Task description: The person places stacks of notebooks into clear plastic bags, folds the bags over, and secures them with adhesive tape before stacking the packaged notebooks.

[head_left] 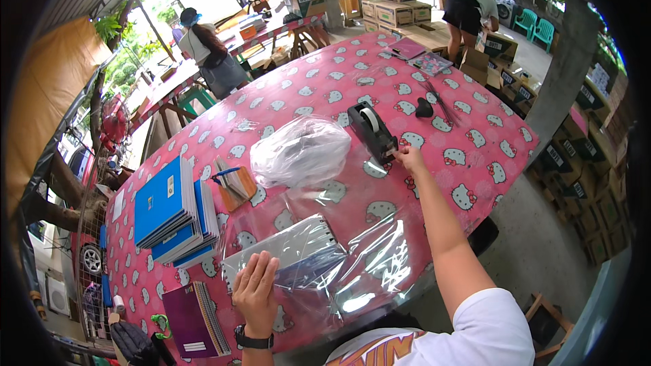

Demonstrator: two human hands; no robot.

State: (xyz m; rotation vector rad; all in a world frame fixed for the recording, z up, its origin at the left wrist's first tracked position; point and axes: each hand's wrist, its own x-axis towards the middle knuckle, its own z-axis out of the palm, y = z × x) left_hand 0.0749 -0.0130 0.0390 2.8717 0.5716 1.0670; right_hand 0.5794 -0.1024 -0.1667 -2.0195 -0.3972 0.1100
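Observation:
My left hand (256, 288), wearing a dark wristwatch, lies with fingers stretched out on the left end of a spiral notebook (288, 247). The notebook lies on a wide sheet of clear plastic (380, 247), which partly wraps it and glints to its right. My right arm reaches forward to a black tape dispenser (371, 132) with a pale roll of tape (369, 120). At the dispenser's near end my right hand (407, 158) pinches the tape's end, though the strip itself is too small to see clearly. A crumpled bundle of clear plastic (302, 151) sits left of the dispenser.
Blue notebooks (166, 196) are stacked at left, beside a small wooden holder with a pen (235, 186). A purple spiral notebook (193, 322) lies near left. The table's pink patterned cover (468, 156) stretches far back. Cardboard boxes (576, 163) line the right; three people work beyond.

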